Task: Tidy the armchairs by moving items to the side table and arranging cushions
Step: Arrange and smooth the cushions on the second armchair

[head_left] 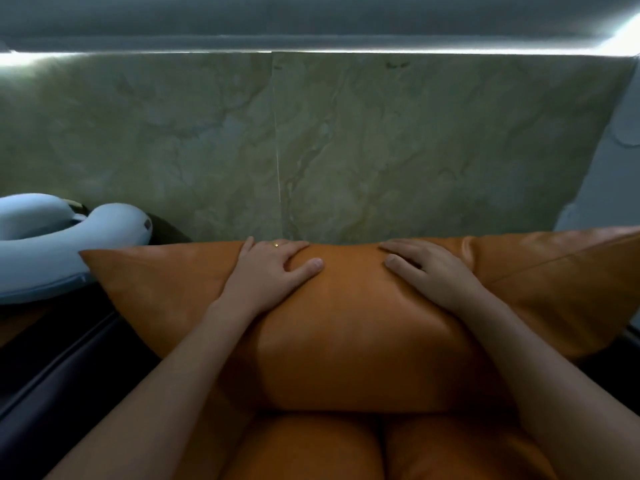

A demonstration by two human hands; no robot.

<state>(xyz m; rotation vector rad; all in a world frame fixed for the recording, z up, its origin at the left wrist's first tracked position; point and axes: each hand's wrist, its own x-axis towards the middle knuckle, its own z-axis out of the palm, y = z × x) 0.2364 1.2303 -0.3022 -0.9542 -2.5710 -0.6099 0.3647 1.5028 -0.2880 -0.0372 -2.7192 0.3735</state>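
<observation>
A large orange leather cushion (pixel 363 327) stands upright across the middle of the view, its top edge against the marble wall. My left hand (pixel 273 271) grips its top edge left of centre, fingers curled over the back and thumb on the front. My right hand (pixel 429 271) holds the top edge right of centre in the same way. Below the cushion, two rounded orange seat cushions (pixel 304 448) fill the bottom of the view. A pale blue U-shaped neck pillow (pixel 52 244) lies at the left on a dark surface.
A green-beige marble wall panel (pixel 346 150) rises right behind the cushion. A dark armrest or chair edge (pixel 69 358) runs diagonally at the lower left. A pale wall (pixel 609 174) shows at the far right.
</observation>
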